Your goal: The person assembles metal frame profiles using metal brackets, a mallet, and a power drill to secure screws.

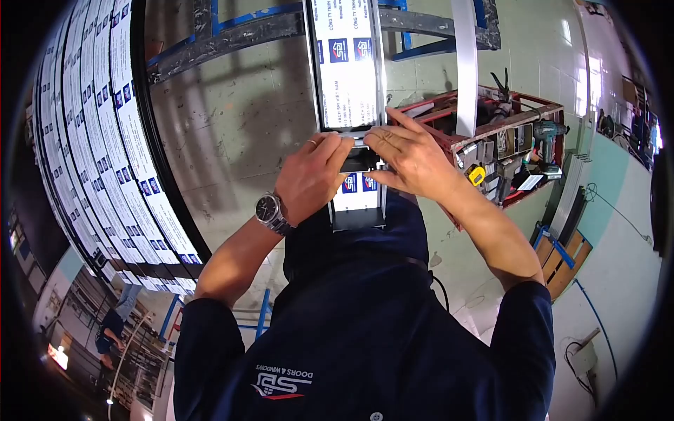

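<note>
A long frame profile [344, 84] covered in white film with blue logos runs from the top centre down toward my body. My left hand [312, 172], with a watch at the wrist, presses its bent fingers on a small metal piece [359, 139] lying across the profile. From the right, my right hand [411, 158] grips the other end of that piece, its index finger stretched along the profile's edge. Below the piece is a dark rectangular opening [358, 160] between my hands. The undersides of both hands are hidden.
Film-covered panels [105, 140] stand at the left. A dark trestle [246, 42] crosses behind the profile. At the right, a red tool crate [509, 119] holds a yellow tape measure [476, 174] and a drill [550, 133]. Another person [111, 333] is at the far lower left.
</note>
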`<state>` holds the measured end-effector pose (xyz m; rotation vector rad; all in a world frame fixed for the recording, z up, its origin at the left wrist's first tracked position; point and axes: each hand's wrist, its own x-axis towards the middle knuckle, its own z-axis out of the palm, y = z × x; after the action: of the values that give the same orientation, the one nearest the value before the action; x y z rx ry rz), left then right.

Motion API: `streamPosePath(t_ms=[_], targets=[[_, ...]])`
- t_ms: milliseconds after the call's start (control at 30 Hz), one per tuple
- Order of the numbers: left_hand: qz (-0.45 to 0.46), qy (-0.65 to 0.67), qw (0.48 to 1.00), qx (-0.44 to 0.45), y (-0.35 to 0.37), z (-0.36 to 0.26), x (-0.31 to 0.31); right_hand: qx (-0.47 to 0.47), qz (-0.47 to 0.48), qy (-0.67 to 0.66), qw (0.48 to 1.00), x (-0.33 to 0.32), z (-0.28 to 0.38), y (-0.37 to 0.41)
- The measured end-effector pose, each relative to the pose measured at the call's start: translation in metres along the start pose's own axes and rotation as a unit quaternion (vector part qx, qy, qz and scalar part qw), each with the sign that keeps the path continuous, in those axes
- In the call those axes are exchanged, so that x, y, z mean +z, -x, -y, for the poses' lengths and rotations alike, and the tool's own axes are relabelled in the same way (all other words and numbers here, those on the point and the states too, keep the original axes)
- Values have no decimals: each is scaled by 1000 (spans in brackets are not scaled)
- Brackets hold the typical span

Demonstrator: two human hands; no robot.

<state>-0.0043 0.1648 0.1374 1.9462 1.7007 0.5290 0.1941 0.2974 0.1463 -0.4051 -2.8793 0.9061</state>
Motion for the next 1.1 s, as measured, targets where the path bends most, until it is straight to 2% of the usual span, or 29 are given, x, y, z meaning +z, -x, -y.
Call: streamPosePath(t_ms=[100, 300, 400, 500, 700, 767, 833, 967, 1033, 1100], targets=[[-4, -18, 1000, -2, 2, -3, 2, 10, -51, 27, 998, 10, 3, 6], [-1, -26, 1000, -7, 1, -6, -1, 2, -8, -8, 1000, 3, -2, 7], [-14, -13, 1000, -18, 0, -5, 1, 62, 4, 58, 996, 7, 14, 8], [-29, -15, 999, -21, 3, -4, 6, 65, 12, 106, 992, 4, 23, -1], [-19, 46, 999, -13, 9, 9, 3, 40, 9, 28, 999, 7, 16, -2], [-105, 132, 984, -61, 18, 18, 5, 37, 7, 20, 999, 5, 12, -4], [-122, 162, 977, -72, 25, 25, 5, 26, 8, 29, 999, 4, 12, -5], [-156, 166, 973, -32, 24, 29, 3, 18, 4, 30, 999, 7, 10, -5], [-109, 95, 989, 7, 19, 28, 2, 18, 3, 35, 999, 9, 10, -5], [-123, 99, 987, 20, 14, 29, 7, 11, -12, 33, 999, 12, 8, -3]])
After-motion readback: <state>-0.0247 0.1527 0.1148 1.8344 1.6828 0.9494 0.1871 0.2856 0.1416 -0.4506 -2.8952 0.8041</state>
